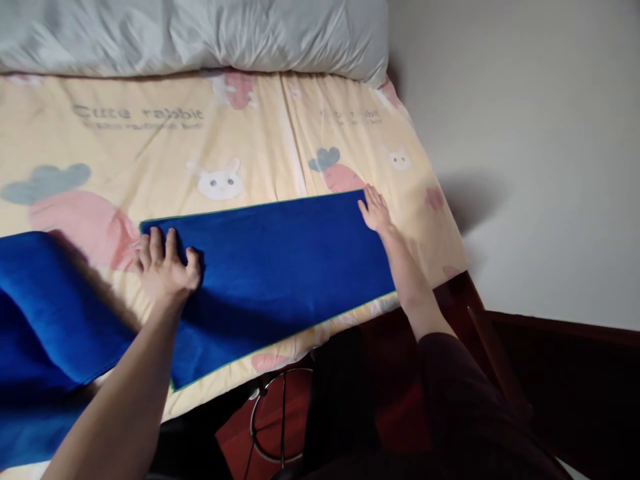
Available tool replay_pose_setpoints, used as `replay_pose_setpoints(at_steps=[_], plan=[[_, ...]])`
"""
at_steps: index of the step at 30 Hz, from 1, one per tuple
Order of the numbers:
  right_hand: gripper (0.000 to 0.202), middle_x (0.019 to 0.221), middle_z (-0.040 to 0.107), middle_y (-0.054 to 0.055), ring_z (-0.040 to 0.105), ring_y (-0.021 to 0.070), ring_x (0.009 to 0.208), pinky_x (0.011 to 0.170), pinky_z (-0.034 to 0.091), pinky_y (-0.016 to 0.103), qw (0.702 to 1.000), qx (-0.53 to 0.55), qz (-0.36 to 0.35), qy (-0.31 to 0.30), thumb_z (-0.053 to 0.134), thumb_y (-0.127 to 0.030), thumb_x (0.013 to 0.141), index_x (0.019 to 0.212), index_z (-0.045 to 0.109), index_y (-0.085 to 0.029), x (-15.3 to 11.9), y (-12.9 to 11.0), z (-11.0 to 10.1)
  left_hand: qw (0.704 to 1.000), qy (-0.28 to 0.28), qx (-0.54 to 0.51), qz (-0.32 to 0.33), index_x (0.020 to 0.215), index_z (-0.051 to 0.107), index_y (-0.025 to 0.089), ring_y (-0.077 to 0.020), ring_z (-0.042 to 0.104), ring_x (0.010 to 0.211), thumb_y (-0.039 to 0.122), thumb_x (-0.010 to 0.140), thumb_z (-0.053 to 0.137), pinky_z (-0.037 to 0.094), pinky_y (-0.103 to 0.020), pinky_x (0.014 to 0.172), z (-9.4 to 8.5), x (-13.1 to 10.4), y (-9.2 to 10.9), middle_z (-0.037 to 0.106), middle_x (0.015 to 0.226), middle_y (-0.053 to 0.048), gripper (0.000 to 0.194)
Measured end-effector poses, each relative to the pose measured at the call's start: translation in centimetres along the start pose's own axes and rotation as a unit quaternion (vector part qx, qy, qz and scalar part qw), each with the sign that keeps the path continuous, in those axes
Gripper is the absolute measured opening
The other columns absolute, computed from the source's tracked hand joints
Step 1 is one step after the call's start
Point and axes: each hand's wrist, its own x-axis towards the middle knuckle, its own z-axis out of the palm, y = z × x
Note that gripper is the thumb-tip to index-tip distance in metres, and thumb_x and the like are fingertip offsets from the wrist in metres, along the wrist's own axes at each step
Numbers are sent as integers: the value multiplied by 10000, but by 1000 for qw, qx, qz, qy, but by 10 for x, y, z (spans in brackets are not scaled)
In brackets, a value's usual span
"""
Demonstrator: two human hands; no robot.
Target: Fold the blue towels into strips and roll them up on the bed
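A blue cloth [290, 260] with a thin green edge lies spread in a long rectangle near the front edge of the bed. My left hand [167, 263] presses on its left end, fingers spread and pointing away from me. At the far right corner rests my right hand [376, 210], palm down with its fingers stretched out. Neither hand grips anything. Further left, partly behind my left forearm, is another blue cloth [55, 300], bunched and folded over itself; part of it is hidden.
The bed has a cream sheet [260, 140] printed with rabbits and carrots. A grey pillow or bolster [200, 33] lies along the back. A pale wall [530, 133] stands to the right. Below the front edge, a metal ring [253, 417] shows over a reddish floor [235, 433].
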Motion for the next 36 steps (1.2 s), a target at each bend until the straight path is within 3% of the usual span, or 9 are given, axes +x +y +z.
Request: replay_pose_setpoints(at_steps=[4,8,12,19,23,27,30,32,36], plan=[[677,1768,207,123,164,229,1652,1356,100,503,999,-23,13,32,228,-420,1108,1701,200,-95,6,35,10,1000,-9,18,-3,1620,415,84,-369,224,1611,513,1041,366,156,-598,1290,3,0,-4,300,1717,-202,722],[665,1763,210,141,189,232,1647,1339,129,553,998,-30,1,53,206,-413,1113,1699,200,-100,3,27,17,998,-49,31,34,1582,401,-34,-353,120,1641,459,1030,365,64,-576,1314,-1,13,-3,229,1725,-258,741],[636,1772,160,124,133,222,1658,1329,135,553,995,-59,-38,77,152,-383,1127,1691,228,-100,0,24,14,990,-113,29,83,1583,401,-16,-305,50,1657,489,1019,413,18,-527,1332,1,38,-7,198,1745,-221,757],[684,1756,187,138,188,207,1646,1320,136,489,993,-91,-46,55,-14,-416,1125,1679,201,-77,8,34,19,996,-85,-5,39,1602,261,-83,-213,22,1649,478,1071,380,-2,-493,1316,18,63,-43,112,1748,-242,781],[638,1745,236,156,183,263,1646,1324,89,581,995,-98,-11,-6,168,-399,1136,1669,247,-57,17,15,2,997,-74,1,33,1598,292,-75,-232,35,1652,460,1060,385,-46,-522,1310,13,56,-26,153,1741,-247,765],[647,1745,241,170,108,302,1658,1310,43,659,998,-51,-27,38,288,-399,1106,1660,313,-65,-26,-32,-20,991,-101,16,89,1622,362,11,-305,47,1658,462,1046,373,22,-562,1325,-15,-18,10,152,1754,-208,731],[649,1773,153,142,68,248,1665,1338,87,570,993,5,-78,88,261,-386,1104,1686,261,-99,-115,-53,-18,985,-132,26,104,1657,328,72,-307,68,1658,461,1052,315,95,-557,1331,-42,-127,15,170,1761,-164,720],[634,1760,230,118,140,217,1656,1347,114,507,992,29,-116,33,294,-387,1095,1679,310,-141,-185,-46,-8,987,-138,43,76,1661,298,37,-311,84,1655,448,1050,280,130,-546,1331,-58,-204,3,171,1755,-195,736],[643,1735,277,171,235,270,1635,1333,152,518,995,35,93,15,374,-376,1049,1640,404,-124,-289,-2,3,984,-151,84,45,1665,292,35,-307,173,1641,382,1015,304,165,-517,1333,-84,-307,-26,224,1742,-188,737]])
